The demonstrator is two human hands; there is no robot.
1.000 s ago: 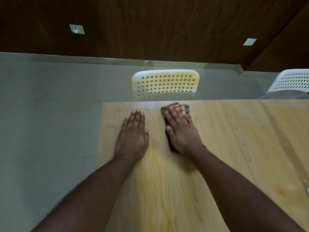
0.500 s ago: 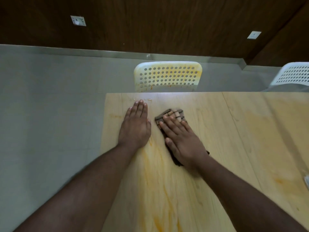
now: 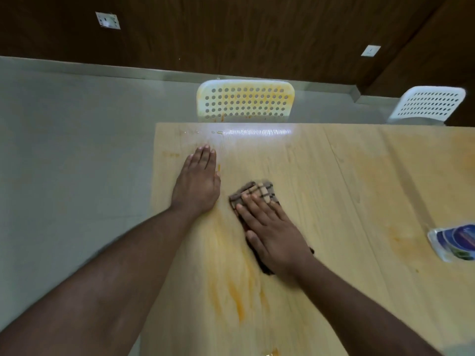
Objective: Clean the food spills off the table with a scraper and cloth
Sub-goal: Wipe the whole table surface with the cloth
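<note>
My right hand (image 3: 272,232) lies flat with straight fingers on a dark checked cloth (image 3: 257,192), pressing it onto the light wooden table (image 3: 334,201). The cloth shows beyond the fingertips and under the palm. My left hand (image 3: 198,181) rests flat on the table to the left of the cloth, fingers straight, near the left edge. Orange-yellow streaks of food spill (image 3: 234,283) run down the table between my forearms. A few small crumbs (image 3: 218,132) lie near the far edge. No scraper is in view.
A white perforated chair stained orange (image 3: 245,101) stands behind the table's far edge. A second white chair (image 3: 429,104) is at the far right. A blue and white packet (image 3: 455,242) lies at the right edge of the view. Grey floor lies to the left.
My right hand has drawn the cloth back toward me, away from the far edge. My left hand stays flat on the table. The packet has come into view.
</note>
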